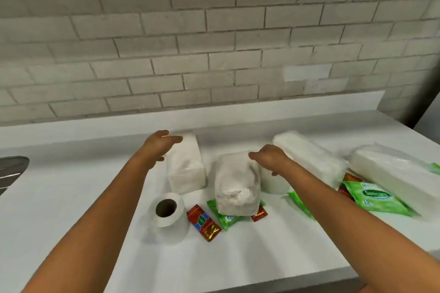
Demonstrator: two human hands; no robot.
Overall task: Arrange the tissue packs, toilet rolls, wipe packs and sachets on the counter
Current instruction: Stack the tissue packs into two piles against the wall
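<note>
White counter (71, 197) carries everything. The left hand (159, 147) rests spread against the upright tissue pack (187, 169); just right of that pack, the right hand (270, 158) lies unclenched over a crinkled tissue pack (235, 188).

On the white tabletop (71, 197) the left hand (159, 147) rests open against 1 upright tissue pack (187, 169). The right hand (271, 159) lies open atop a second tissue pack (235, 188), which covers a green wipe pack (225, 217). A toilet roll (166, 209) lies beside a red sachet (203, 222).
</note>
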